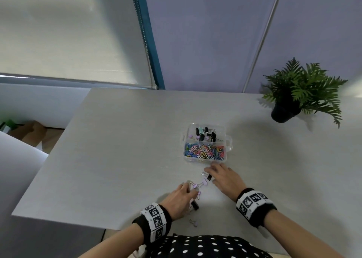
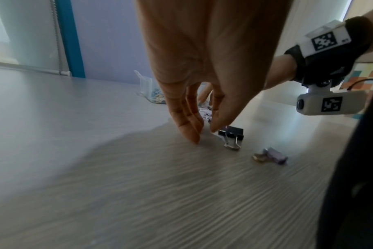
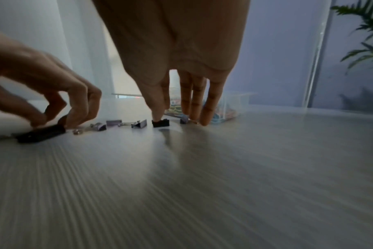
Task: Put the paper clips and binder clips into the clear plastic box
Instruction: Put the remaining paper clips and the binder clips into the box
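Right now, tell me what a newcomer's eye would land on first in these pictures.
First, the clear plastic box mid-table: bright paper clips fill its near compartment, binder clips its far one. Next, the two hands just in front of it, the left hand and right hand, both reaching down among loose binder clips, purple and black, scattered on the table. Last, the potted fern at the far right corner.

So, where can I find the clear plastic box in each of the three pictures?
Head: clear plastic box sits mid-table, just beyond the right hand.
Left wrist: only a corner of it shows, left of the left hand's fingers.
Right wrist: it stands behind the right hand's fingers.
Shared landmark: the colourful paper clips inside it.
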A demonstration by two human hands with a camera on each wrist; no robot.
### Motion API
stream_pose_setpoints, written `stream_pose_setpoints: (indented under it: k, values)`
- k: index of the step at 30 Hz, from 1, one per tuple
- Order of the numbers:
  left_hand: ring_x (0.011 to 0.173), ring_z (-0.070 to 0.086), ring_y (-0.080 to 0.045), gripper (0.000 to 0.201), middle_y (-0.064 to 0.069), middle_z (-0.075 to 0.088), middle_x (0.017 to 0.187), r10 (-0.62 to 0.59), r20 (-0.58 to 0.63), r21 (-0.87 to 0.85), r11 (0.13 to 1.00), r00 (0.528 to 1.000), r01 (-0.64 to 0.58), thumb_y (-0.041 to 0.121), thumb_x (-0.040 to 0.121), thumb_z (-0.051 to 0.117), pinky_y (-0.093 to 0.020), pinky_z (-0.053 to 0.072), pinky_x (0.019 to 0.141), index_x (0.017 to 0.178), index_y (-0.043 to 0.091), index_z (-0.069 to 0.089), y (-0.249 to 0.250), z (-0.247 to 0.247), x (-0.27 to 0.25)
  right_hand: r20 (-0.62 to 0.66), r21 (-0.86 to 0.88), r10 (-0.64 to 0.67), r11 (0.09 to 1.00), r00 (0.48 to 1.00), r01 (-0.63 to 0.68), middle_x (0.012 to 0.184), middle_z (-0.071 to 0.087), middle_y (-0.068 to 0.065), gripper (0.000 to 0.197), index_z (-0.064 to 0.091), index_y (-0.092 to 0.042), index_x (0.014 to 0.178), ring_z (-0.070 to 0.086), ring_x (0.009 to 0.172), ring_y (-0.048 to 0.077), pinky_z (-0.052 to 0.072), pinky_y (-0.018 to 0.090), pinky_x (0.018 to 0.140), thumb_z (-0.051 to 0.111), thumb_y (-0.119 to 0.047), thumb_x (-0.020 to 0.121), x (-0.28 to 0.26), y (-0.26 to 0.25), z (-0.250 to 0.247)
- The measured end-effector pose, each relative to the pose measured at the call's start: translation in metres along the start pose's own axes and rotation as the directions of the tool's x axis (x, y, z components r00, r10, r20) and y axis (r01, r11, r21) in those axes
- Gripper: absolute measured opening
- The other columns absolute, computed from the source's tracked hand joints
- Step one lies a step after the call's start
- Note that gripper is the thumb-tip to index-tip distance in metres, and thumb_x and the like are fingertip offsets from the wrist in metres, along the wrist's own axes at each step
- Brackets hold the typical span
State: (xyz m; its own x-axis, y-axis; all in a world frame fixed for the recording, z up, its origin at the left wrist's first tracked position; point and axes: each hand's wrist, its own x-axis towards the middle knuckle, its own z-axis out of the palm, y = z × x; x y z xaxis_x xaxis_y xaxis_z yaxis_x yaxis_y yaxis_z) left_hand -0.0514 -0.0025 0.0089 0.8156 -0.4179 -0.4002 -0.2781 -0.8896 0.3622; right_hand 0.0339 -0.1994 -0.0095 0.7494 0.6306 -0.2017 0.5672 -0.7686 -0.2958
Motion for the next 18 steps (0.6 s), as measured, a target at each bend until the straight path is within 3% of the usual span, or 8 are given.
stream_pose_setpoints:
  k: [3,7,10,13,18]
  values:
    - [0.112,0.041,-0.025,0.041,-0.011,0.038,0.121,0.031,0.013,0.020,0.999,0.999,-0.031,0.022,0.089,0.046,-0.036,0.045,0.081,0.129,0.017,0.036,0.001,-0.003,-0.004,0.046,-0.047,-0.002,0.999,0.999,0.005,0.133,0.040,0.008,0.041,0.043,-0.022,0.127,0.037,0.124,0.027,0.040,0.041,0.096,0.053,-0.027,0.088,0.000,-0.003,0.006]
    - [0.113,0.039,-0.025,0.061,-0.010,0.036,0.127,0.116,0.068,0.085,0.989,0.991,-0.121,0.051,0.080,0.060,-0.041,0.046,0.086,0.126,0.020,0.035,0.008,0.003,-0.011,0.022,-0.052,-0.014,0.999,1.000,0.015,0.113,0.049,0.006,0.035,0.050,-0.021,0.114,0.047,0.106,0.027,0.045,0.038,0.084,0.061,-0.030,0.082,0.001,-0.006,0.014]
    - [0.115,0.038,-0.028,0.062,-0.014,0.035,0.129,0.156,0.090,0.142,0.976,0.984,-0.168,0.046,0.076,0.066,-0.047,0.047,0.086,0.122,0.022,0.032,0.010,0.013,-0.009,0.019,0.019,0.014,1.000,1.000,-0.015,0.110,0.046,0.005,0.028,0.050,-0.017,0.108,0.042,0.104,0.023,0.044,0.032,0.080,0.059,-0.030,0.084,0.003,-0.008,0.013]
    - [0.114,0.041,-0.032,0.049,-0.018,0.038,0.127,0.152,0.063,0.161,0.974,0.986,-0.160,0.036,0.083,0.059,-0.046,0.051,0.081,0.123,0.018,0.036,0.009,0.010,-0.004,0.027,0.142,0.073,0.987,0.997,-0.076,0.113,0.045,0.003,0.023,0.051,-0.014,0.102,0.036,0.108,0.019,0.039,0.026,0.075,0.060,-0.025,0.084,0.005,-0.006,0.008]
    - [0.110,0.041,-0.030,0.031,-0.016,0.039,0.121,0.132,0.021,0.112,0.985,0.991,-0.134,0.019,0.087,0.051,-0.041,0.046,0.077,0.116,0.012,0.043,0.007,0.002,-0.003,0.020,0.249,0.127,0.960,0.992,-0.128,0.128,0.044,0.001,0.022,0.052,-0.015,0.101,0.034,0.119,0.018,0.038,0.027,0.091,0.061,-0.014,0.081,0.003,0.007,0.005]
